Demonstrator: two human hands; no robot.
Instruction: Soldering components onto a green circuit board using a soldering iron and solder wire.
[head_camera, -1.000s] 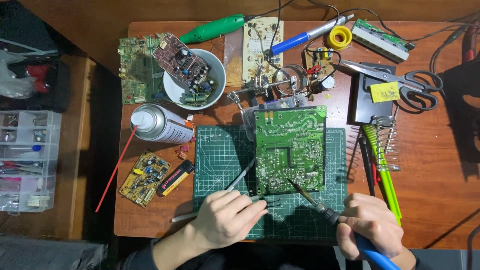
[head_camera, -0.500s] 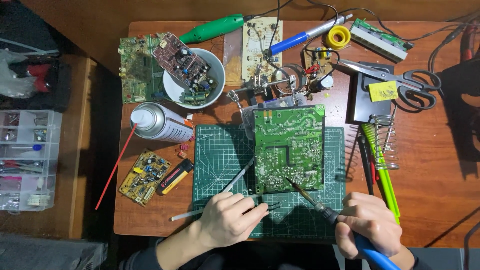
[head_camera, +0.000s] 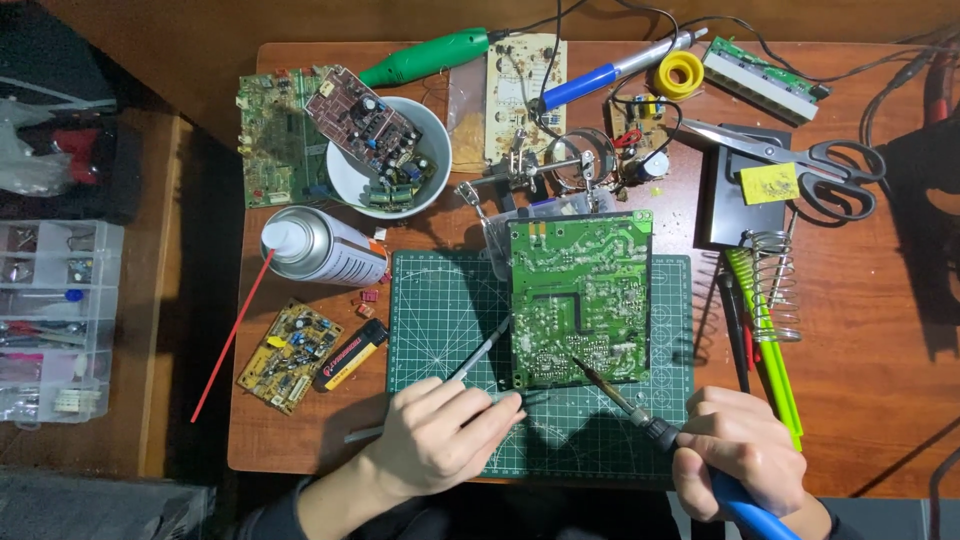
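A green circuit board (head_camera: 580, 298) lies on the cutting mat (head_camera: 440, 310). The right hand (head_camera: 742, 452) grips a soldering iron (head_camera: 640, 420) touching it; the left hand (head_camera: 440, 435) pinches a slim tool (head_camera: 480, 352). Beyond the mat, a white bowl (head_camera: 345, 180) holds a board and capacitors.

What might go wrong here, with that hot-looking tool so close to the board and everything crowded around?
The soldering iron in the right hand might slip across the green circuit board and bridge neighbouring joints. The left hand, steadying a thin metal tool, sits close to the tip and could get burned. The spray can lying nearby may be flammable.
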